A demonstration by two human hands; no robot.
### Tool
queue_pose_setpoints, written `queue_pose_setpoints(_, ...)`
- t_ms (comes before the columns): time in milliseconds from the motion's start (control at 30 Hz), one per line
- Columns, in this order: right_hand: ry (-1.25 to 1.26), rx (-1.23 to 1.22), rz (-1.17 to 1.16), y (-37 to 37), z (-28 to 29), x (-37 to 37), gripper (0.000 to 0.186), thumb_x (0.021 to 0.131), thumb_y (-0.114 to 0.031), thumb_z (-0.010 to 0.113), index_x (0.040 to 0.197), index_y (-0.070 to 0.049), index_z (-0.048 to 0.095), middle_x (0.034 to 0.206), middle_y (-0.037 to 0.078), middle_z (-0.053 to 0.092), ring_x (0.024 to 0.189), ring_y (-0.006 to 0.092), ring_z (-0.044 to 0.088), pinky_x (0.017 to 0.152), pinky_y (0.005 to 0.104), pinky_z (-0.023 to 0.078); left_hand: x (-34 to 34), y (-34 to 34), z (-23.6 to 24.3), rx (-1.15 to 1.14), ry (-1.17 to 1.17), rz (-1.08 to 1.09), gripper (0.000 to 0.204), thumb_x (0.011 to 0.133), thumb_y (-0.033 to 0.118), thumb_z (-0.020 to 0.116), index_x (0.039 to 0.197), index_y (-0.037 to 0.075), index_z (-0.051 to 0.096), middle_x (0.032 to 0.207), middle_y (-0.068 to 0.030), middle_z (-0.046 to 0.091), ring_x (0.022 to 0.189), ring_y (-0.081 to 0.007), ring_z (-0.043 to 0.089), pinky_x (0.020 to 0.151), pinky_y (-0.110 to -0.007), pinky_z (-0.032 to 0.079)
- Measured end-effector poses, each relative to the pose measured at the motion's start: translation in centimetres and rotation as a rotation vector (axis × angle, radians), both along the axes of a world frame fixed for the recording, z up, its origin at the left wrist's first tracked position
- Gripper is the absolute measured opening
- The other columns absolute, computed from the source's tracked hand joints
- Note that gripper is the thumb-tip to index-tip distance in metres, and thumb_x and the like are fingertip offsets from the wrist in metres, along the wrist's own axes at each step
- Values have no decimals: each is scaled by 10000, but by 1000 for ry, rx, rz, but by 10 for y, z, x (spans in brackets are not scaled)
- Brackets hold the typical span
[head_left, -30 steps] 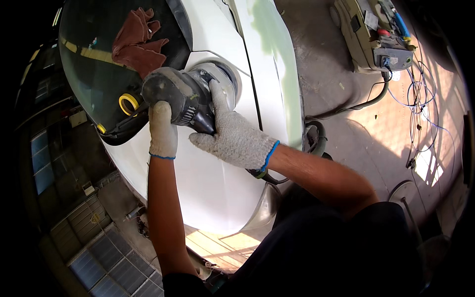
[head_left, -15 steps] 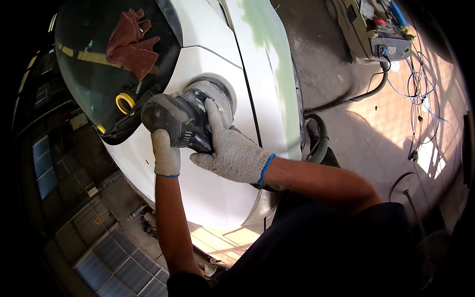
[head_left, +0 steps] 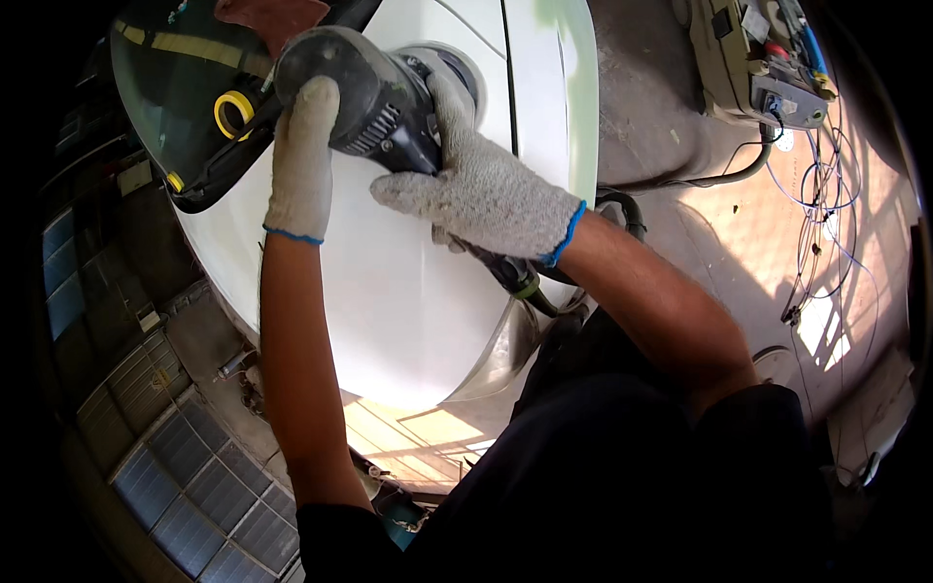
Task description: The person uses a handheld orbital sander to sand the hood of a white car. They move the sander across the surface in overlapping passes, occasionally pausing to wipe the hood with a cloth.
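Note:
A dark grey and black electric sander [head_left: 369, 92] lies with its round pad against the white car hood [head_left: 379, 272]. My left hand [head_left: 303, 160], in a pale knitted glove with a blue cuff, is closed over the sander's rounded rear end; most of its fingers are hidden. My right hand [head_left: 496, 189], gloved the same way, grips the body behind the pad, its thumb stretched along the near side. Beneath that hand, the sander's handle and hose [head_left: 525, 287] run toward my body.
Near the dark windshield [head_left: 155, 83] lie a yellow tape roll [head_left: 221, 117] and a reddish-brown cloth or glove [head_left: 277, 17]. A pale green patch [head_left: 571, 24] marks the car's right part. At right stand a beige wheeled machine [head_left: 724, 68] with a hose [head_left: 748, 170] and tangled cables [head_left: 814, 194] on the floor.
Both hands and the sander have moved up in the view, toward the windshield side, still held together. The view itself has shifted, and the cloth now shows only partly at the top.

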State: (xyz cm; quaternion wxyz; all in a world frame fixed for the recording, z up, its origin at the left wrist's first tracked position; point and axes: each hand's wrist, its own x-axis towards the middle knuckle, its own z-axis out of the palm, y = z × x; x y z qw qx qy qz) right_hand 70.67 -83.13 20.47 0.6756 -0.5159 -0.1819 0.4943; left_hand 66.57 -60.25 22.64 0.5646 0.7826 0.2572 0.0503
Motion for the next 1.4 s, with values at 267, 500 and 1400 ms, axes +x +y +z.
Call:
queue_pose_setpoints(267, 2, -133, 126, -17, -23, -112, 1075, 897, -285, 805, 1605, 8, 50, 1258, 286, 633, 1215, 370, 643, 1101, 423, 491, -145, -62, -12, -76, -30, 102, 777, 827, 482, 855, 1383, 8, 590, 1318, -106, 662, 1191, -223, 635, 1036, -376, 516)
queue_pose_setpoints(500, -609, -208, -80, 11, -7, -8, 290, 903, -294, 727, 845, -11, 699, 580, 76, 645, 496, 191, 646, 530, 290, 561, -3, -25, -2, 49, -308, -141, 490, 860, 371, 855, 1168, 31, 682, 1114, -51, 713, 1042, -138, 657, 953, -315, 525)
queue_pose_setpoints(1400, -489, -446, 410, 50, -33, -399, 864, 856, -72, 672, 1550, 57, 176, 947, 300, 694, 842, 465, 720, 787, 522, 590, -476, -23, -71, -117, -309, 192, 827, 896, 723, 578, 1226, -34, 609, 1266, -174, 626, 1258, -336, 576, 1115, -492, 436)
